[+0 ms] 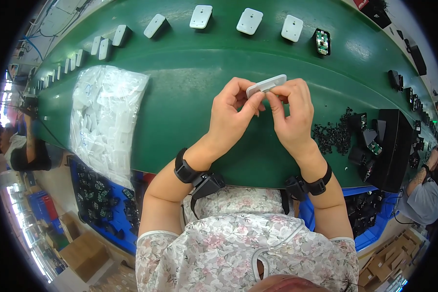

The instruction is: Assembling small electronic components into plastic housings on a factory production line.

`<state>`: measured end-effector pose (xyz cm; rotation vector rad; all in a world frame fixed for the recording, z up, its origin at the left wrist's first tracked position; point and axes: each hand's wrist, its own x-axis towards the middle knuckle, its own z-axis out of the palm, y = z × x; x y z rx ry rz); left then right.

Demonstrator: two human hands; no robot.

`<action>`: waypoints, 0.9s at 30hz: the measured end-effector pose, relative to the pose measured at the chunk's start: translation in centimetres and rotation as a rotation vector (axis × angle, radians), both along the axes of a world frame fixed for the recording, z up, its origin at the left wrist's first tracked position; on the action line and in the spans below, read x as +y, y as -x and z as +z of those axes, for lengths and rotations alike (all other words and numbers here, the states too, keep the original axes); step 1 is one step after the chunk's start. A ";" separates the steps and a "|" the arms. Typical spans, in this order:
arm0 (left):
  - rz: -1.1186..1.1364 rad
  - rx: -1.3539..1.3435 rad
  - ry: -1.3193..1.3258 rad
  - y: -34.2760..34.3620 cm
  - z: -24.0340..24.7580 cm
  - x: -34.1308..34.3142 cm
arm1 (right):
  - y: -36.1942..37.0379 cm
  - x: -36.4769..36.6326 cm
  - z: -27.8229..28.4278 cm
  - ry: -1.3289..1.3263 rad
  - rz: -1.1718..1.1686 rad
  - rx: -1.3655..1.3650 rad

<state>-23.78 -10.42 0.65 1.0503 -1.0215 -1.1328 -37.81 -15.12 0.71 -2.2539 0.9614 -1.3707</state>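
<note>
Over the green table, my left hand [232, 113] and my right hand [294, 113] hold a small white plastic cover [266, 84] between them. It is tilted, its flat face turned away, with the fingers of both hands behind it and the thumbs close together at its near side. Whether the thumb tips pinch a smaller part there is hidden. To the right of my right hand lies a loose heap of small black parts [332, 137]. A large clear bag of white plastic covers [104, 117] lies left of my left hand.
White-topped black housings [200, 17] stand in a row along the far side, ending in an uncovered housing with a green circuit board [322, 43]. A black box [393, 151] with housings beside it stands right. Blue bins [124, 238] flank me below the table [180, 117]. Other people work on both sides.
</note>
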 end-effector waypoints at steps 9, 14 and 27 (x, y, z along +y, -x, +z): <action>0.049 -0.065 0.109 0.4 -0.2 0.1 | 0.0 0.4 0.6 -0.248 0.048 -0.125; 0.020 -0.136 0.092 -0.1 -0.4 0.1 | 0.4 0.6 0.3 -0.316 0.068 -0.160; -0.107 -0.045 -0.105 -0.5 0.2 -0.3 | 2.2 -0.8 2.7 -0.501 0.123 0.146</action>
